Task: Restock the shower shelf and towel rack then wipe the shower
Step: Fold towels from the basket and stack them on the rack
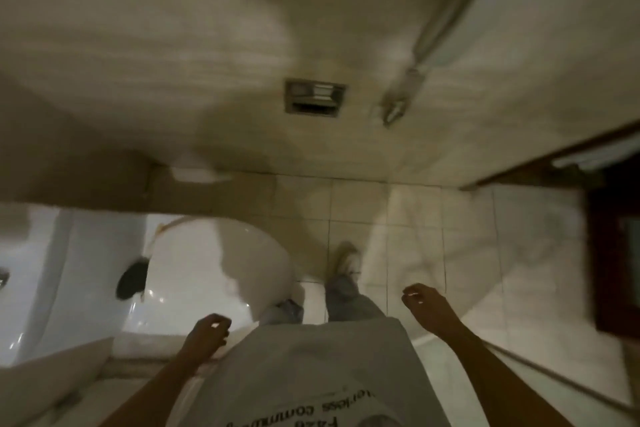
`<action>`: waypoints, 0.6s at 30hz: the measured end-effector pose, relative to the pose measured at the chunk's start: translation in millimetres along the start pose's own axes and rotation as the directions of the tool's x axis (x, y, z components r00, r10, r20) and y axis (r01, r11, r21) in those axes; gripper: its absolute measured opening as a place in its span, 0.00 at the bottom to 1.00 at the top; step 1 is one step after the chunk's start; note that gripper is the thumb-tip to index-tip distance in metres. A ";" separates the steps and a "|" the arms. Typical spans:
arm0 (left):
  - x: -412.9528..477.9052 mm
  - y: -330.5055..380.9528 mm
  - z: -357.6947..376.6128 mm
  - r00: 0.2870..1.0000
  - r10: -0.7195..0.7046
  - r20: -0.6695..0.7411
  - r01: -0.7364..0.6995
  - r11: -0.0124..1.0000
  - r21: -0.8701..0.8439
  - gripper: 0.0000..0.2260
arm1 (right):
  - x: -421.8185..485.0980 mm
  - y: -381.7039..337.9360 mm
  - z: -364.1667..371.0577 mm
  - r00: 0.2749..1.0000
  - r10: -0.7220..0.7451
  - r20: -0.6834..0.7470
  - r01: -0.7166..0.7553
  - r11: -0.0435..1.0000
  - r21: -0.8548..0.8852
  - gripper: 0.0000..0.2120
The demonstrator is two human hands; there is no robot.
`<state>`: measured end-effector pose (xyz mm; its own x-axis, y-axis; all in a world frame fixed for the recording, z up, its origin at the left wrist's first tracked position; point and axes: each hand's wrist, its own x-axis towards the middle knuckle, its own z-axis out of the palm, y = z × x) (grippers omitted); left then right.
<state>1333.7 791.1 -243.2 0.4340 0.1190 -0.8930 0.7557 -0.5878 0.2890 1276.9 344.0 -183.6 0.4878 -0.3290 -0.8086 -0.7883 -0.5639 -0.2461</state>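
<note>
- Left hand (207, 331) and right hand (422, 302) hang near, fingers loosely curled, holding nothing.
- Toilet (221, 263) stands left, just beside the legs.
- Flush plate (314, 96) sits on the far wall.
- Hinged glass shower panel (443, 10) is far right, blurred.

The toilet (214, 270) at lower left looks like glazed ceramic: white, smooth and glossy, with small bright glints. The white fixture (41, 288) at the left edge has the same glossy finish. The floor tiles (415, 218) in the middle right are pale and smooth with a slight sheen, and have thin grout lines. The wall (173, 45) across the top is beige and streaked like stone, too blurred to judge further. On it, the plate (314, 96) and the bracket (398, 104) look like grey metal. The frame (609, 253) at the right edge looks like dark wood. The shirt (311, 374) at the bottom is matt grey cloth with dark print. The trousers (349, 298) look like faded denim.
</note>
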 end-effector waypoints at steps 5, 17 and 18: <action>21.6 131.8 2.2 0.982 0.183 0.037 -0.187 0.969 0.164 0.09 | -8.2 81.8 19.2 0.991 0.132 0.018 -0.132 0.963 0.236 0.08; 1.5 436.6 145.2 0.879 0.467 0.090 -0.475 0.846 0.242 0.13 | 7.2 233.0 -15.9 0.856 0.501 0.129 -0.304 0.285 0.909 0.08; -3.2 453.5 165.5 0.864 0.486 0.128 -0.502 0.820 0.275 0.13 | 7.1 239.9 -18.2 0.845 0.517 0.138 -0.302 0.248 0.921 0.09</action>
<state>1593.9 391.7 -166.5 0.6795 -0.2855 -0.6758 0.2671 -0.7617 0.5903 1098.0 192.6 -238.6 -0.0466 -0.4651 -0.8841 -0.6878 0.6567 -0.3092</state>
